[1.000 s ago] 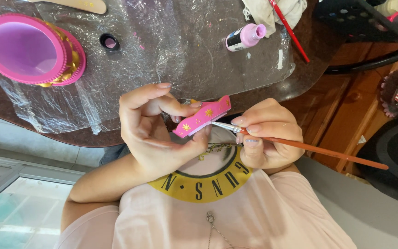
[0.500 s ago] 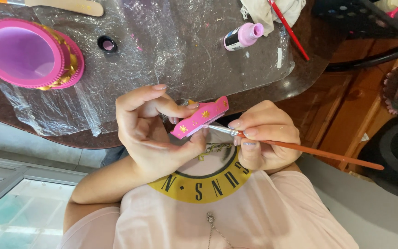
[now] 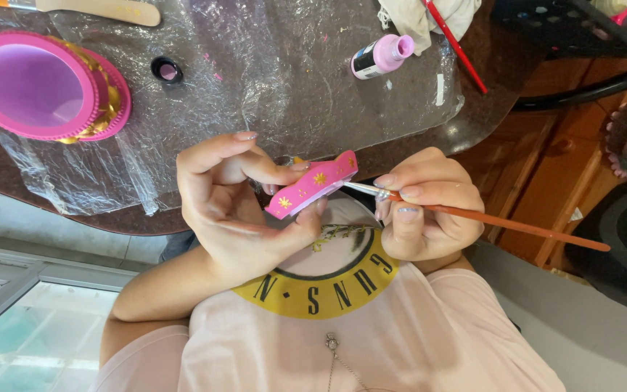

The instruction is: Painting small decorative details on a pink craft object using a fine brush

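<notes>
Pinching the small pink piece [image 3: 312,187] between thumb and fingers, the left hand [image 3: 234,199] holds it just beside the right hand [image 3: 422,207], closed on a thin brush [image 3: 488,218]. A wobble could smear its gold stars. Beyond, the bench [image 3: 473,123] carries a paint bottle [image 3: 380,56].

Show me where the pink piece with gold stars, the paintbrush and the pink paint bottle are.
Pink piece [image 3: 312,185], head view, on its starred side face.
Paintbrush [image 3: 517,223], head view, on the orange handle.
Paint bottle [image 3: 380,56], head view, on its body.
</notes>
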